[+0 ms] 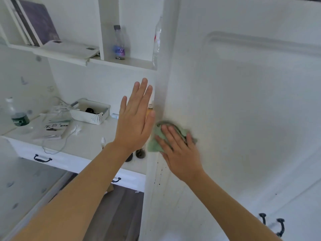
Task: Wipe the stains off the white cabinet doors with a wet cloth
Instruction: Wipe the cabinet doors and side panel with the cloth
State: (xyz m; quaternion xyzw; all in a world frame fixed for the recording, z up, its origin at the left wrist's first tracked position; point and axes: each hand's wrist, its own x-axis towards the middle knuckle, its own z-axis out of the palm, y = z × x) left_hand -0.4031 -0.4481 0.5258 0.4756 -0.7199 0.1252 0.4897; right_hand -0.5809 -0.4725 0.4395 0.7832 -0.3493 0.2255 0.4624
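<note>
A white cabinet door (243,105) fills the right half of the view. My right hand (180,150) presses a green cloth (155,144) flat against the door near its left edge, fingers spread over it. Small dark specks (160,173) dot the door edge just below the cloth. My left hand (134,119) is raised with fingers straight and together, palm toward the cabinet's side edge, holding nothing.
To the left, a desk (90,141) carries a white basket (90,112), a booklet (55,127), a cable and a green-labelled bottle (18,115). A shelf above holds books (34,21) and a bottle (119,43). Black door handles (272,223) sit at lower right.
</note>
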